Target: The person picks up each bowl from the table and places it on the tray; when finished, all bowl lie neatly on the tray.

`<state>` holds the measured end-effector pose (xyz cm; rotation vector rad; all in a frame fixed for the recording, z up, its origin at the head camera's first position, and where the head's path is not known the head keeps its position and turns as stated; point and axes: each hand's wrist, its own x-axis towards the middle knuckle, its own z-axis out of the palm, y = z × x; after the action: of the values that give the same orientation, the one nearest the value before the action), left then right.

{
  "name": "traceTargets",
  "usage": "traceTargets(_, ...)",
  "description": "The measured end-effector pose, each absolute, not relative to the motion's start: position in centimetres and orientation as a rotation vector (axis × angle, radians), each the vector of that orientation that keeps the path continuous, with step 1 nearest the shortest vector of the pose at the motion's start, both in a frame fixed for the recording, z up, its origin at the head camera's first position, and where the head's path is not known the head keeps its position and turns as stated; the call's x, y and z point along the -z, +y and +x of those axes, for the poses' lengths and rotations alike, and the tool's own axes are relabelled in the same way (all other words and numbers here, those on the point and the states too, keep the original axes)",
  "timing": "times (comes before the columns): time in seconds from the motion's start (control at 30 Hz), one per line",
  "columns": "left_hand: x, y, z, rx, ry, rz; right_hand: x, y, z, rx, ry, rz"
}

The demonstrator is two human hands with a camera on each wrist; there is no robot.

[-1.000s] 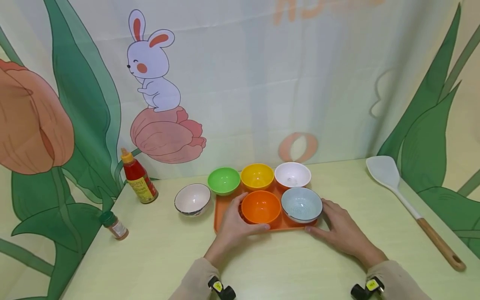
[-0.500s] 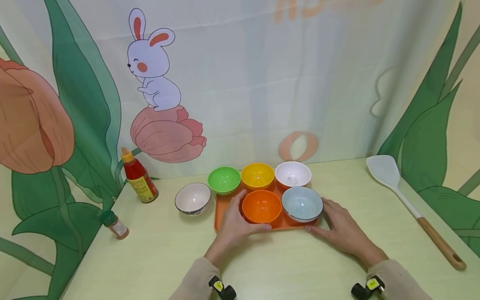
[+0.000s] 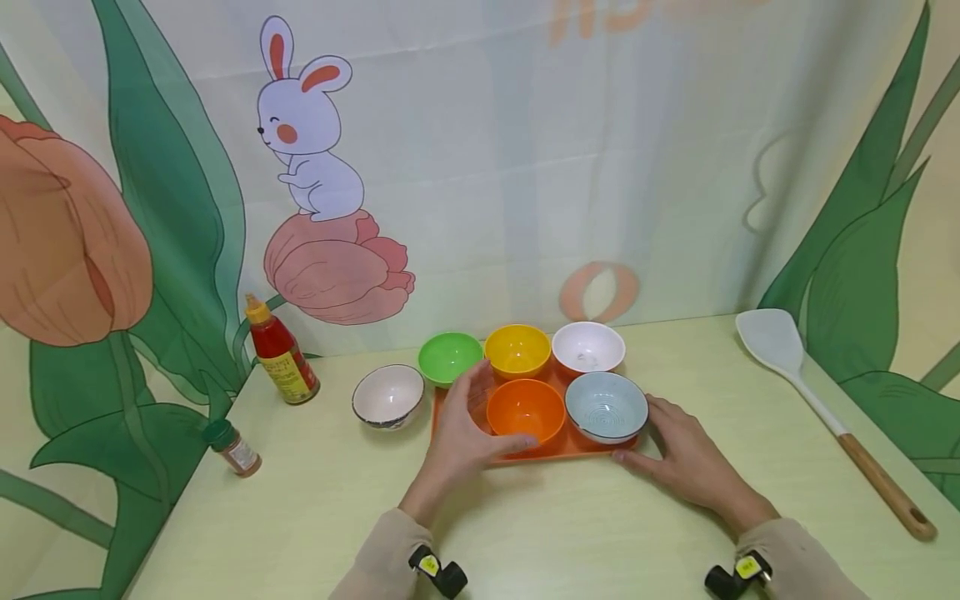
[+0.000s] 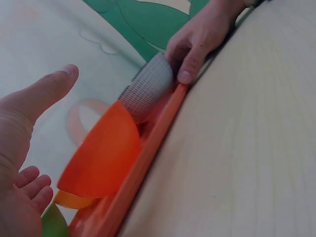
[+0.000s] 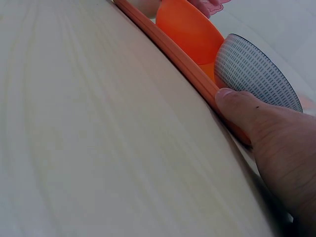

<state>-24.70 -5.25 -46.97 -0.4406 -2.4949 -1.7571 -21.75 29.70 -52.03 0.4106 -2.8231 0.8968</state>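
Observation:
An orange tray [image 3: 555,454] carries several bowls: a green bowl [image 3: 450,357], a yellow bowl [image 3: 517,350], a white bowl [image 3: 588,346], an orange bowl [image 3: 527,410] and a light blue bowl [image 3: 606,407]. My left hand [image 3: 461,429] is spread beside the orange bowl at the tray's left; the left wrist view shows its thumb standing away from the orange bowl's wall. My right hand [image 3: 686,454] grips the tray's front right corner, thumb [image 5: 237,101] on the rim. Its other fingers lie along the right side, close to the light blue bowl and partly hidden.
A pale bowl [image 3: 387,396] with a patterned outside stands left of the tray. Further left are a red sauce bottle [image 3: 283,354] and a green-capped spice jar [image 3: 234,448]. A white spatula [image 3: 825,412] with a wooden handle lies at the right. A printed curtain [image 3: 480,167] hangs behind.
My left hand has let go of the orange bowl's side, its fingers rising and its thumb moving off the tray's front edge. My right hand and the bowls stay put.

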Motion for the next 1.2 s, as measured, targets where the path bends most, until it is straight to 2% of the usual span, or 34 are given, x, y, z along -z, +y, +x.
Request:
traceTargets(0.53,43.4,-9.7,-25.8,1.75,-2.212,-0.527,52.1,29.9,-21.8,-0.91,-2.814,0.417)
traceTargets(1.0,41.5,-15.1,-26.5,1.638,-2.08,-0.394,52.0,29.6,-21.7,-0.905,-2.826,0.409)
traceTargets(1.2,42.3,-16.3,-27.0,1.565,-2.084,-0.296,52.2,29.6,-21.7,-0.907,-2.84,0.403)
